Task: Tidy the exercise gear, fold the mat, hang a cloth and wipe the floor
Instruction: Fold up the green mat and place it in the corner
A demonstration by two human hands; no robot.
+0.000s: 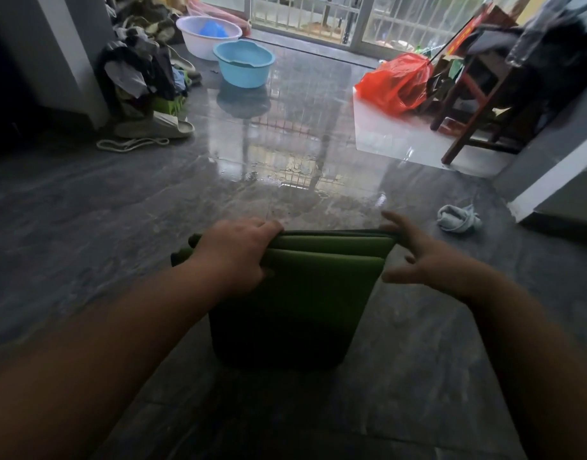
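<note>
A green exercise mat (305,293), folded into several layers, hangs in front of me above the dark floor. My left hand (235,252) is shut on the folded top edge at its left end. My right hand (418,257) is at the top right corner, fingers spread, with only the upper fingertips touching the mat's edge. A crumpled light blue cloth (457,219) lies on the floor to the right of my right hand. A white rope (129,144) lies coiled on the floor at the left.
A blue basin (244,63) and a white basin (207,34) stand at the back left beside a pile of clothes (142,68) and a grey slipper (156,126). A red plastic bag (396,83) and a wooden chair (477,94) are at the right. The floor's middle is wet and shiny.
</note>
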